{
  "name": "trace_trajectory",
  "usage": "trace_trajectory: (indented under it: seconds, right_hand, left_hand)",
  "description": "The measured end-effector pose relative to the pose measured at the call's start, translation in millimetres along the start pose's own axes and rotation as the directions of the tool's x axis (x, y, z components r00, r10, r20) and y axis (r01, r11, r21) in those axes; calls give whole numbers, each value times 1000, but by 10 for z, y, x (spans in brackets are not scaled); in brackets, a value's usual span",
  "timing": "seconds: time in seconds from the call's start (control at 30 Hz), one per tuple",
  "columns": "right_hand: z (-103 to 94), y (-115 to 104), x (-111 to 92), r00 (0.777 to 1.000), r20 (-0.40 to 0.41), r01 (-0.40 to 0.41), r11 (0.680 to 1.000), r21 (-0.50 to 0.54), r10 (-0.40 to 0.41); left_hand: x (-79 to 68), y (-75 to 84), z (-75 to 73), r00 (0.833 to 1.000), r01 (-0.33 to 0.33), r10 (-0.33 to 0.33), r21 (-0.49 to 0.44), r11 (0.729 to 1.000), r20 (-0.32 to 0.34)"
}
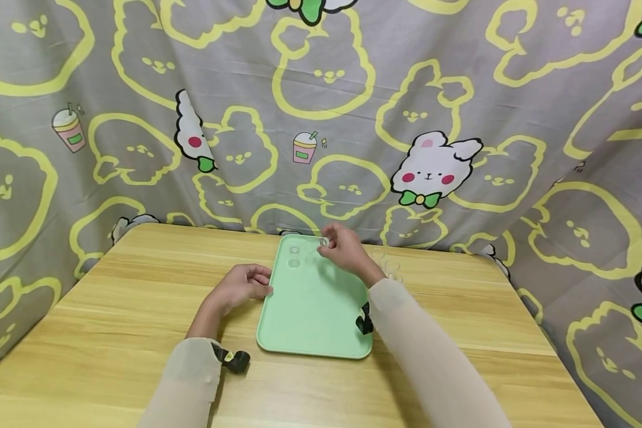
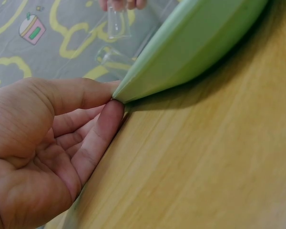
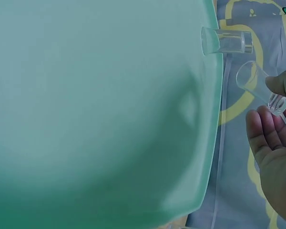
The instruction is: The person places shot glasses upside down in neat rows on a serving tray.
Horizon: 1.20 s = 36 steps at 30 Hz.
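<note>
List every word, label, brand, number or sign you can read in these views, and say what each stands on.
No text can be read in any view.
Printed cups on the curtain: green patches, any marks too small to read.
Black device on the left wrist: yellow spot, too small to make out.
Green tray and clear glasses: no lettering visible.

Head: looks forward and down from above the table (image 1: 112, 297), well back, covering tray (image 1: 310, 321) and curtain (image 1: 331, 77). Left wrist: looks past the left hand (image 1: 243, 282) from low and close, steeply canted. Right wrist: looks down onto the tray, close, with the right hand (image 3: 276, 124) at frame right. Common to both wrist views: tray, curtain, held clear cup (image 3: 251, 78).
</note>
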State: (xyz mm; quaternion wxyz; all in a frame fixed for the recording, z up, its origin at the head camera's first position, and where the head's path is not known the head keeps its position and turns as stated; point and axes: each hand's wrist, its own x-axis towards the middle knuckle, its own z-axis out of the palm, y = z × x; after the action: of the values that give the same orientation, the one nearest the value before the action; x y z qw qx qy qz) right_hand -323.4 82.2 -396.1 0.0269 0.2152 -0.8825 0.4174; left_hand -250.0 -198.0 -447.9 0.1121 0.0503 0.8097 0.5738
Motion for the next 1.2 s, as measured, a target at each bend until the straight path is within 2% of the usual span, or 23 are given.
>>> trace_trajectory:
  seconds: [0.37,1.2]
  right_hand:
    - [107,36,8,999,-45,26,999,-27,-28]
    - [319,58,61,996,22,83,994,-69,-82]
  left_hand:
    - [3,-5,5,1000,-7,7,2,1000,0]
    - [-4,7,5,1000,4,-4,10,1000,-10]
